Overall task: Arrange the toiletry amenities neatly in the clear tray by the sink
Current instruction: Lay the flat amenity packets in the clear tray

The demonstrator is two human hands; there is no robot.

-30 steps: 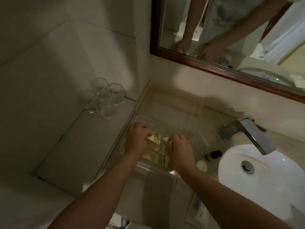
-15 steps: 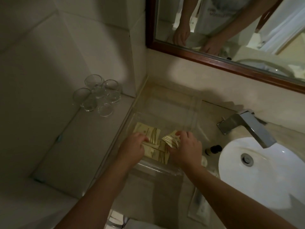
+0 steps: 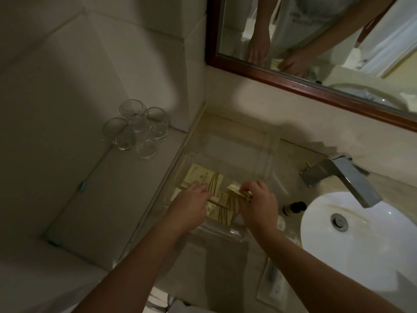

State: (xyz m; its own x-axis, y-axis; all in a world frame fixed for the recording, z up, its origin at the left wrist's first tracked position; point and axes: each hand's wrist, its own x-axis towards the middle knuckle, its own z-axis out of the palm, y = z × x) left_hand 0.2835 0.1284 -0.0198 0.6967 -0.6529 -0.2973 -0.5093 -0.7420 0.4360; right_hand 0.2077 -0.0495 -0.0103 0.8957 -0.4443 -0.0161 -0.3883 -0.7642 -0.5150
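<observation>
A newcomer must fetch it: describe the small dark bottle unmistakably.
Find the white sink basin. On the counter between its left rim and the clear tray sits the small bottle. It alone is dark; the packets in the tray are cream.

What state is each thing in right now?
Tray: resting on the counter.
Packets: overlapping inside the tray.
Left hand: fingers flat on the packets.
Right hand: pinching one packet.
Tap: no water running.
Bottle: lying sideways, capped.
Glasses: clustered on the ledge.
</observation>
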